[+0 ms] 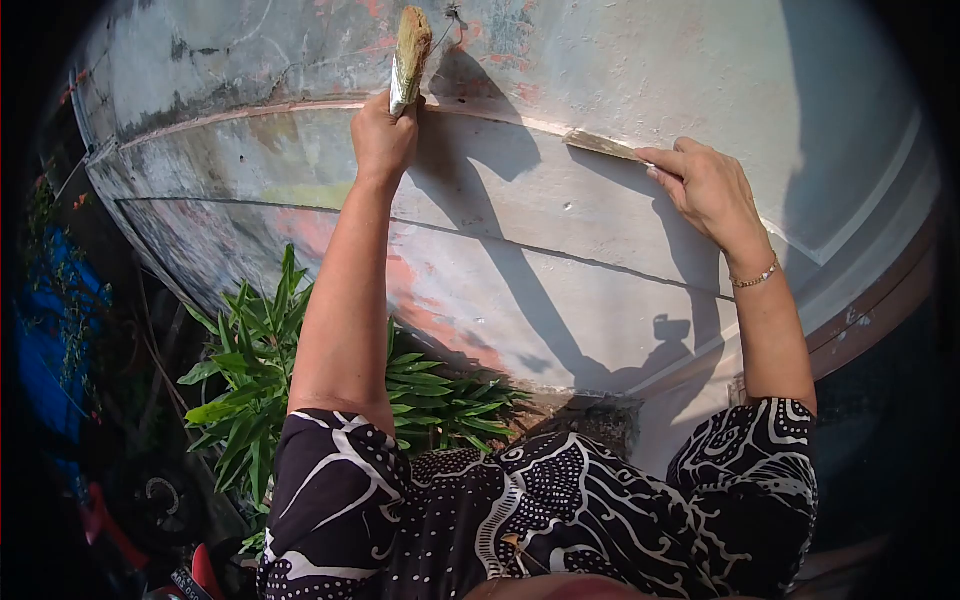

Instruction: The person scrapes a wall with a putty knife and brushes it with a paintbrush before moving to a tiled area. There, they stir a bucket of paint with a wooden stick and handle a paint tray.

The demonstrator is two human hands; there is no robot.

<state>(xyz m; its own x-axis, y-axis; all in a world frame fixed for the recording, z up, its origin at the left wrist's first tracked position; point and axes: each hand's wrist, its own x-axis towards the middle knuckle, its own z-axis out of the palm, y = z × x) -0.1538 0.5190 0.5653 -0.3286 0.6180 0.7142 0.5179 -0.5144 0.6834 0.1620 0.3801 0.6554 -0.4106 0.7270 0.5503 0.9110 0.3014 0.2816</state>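
My left hand (385,140) is closed around a paintbrush (409,62) and holds it bristles up in front of the wall. Its bristles look pale tan, and the metal band below them shines in the sun. To the right, my right hand (705,188) grips a putty knife (600,145), whose flat, stained blade points left along the narrow ledge of the wall. The painted wall (610,215) is pale pinkish-white around the putty knife. Farther left it turns patchy, with grey stains and salmon-pink areas.
A leafy green plant (245,375) grows at the wall's foot, below my left forearm. Something blue (50,340) hangs at the far left, with red vehicle parts (205,572) at the lower left. A bent wire (452,14) sticks out of the wall near the brush.
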